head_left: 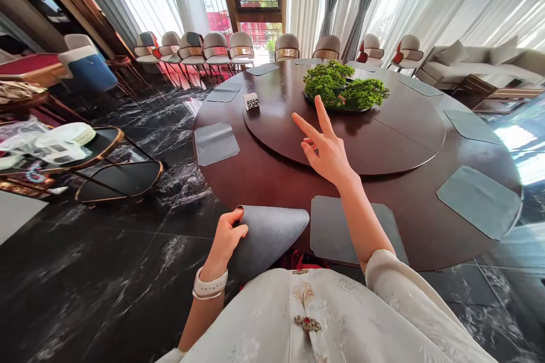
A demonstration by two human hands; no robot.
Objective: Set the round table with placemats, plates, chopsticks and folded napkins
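In the head view my left hand (226, 238) grips a grey placemat (272, 232) at one corner, and the mat curls over near the table's front edge. My right hand (327, 147) is raised over the dark round table (264, 181) with nothing in it, its index and middle fingers stretched apart and the others partly bent. Beneath my right forearm another grey placemat (330, 226) lies flat on the table, partly hidden by the arm. Beyond my fingertips, green potted foliage (326, 82) stands on the raised turntable (289, 141).
More grey placemats (216, 143) lie around the table rim. A small white patterned box (251, 102) stands on the turntable. To the left, a trolley (114, 147) carries stacked plates (70, 134). Chairs (216, 48) line the curtained windows, and a sofa (477, 65) stands at right.
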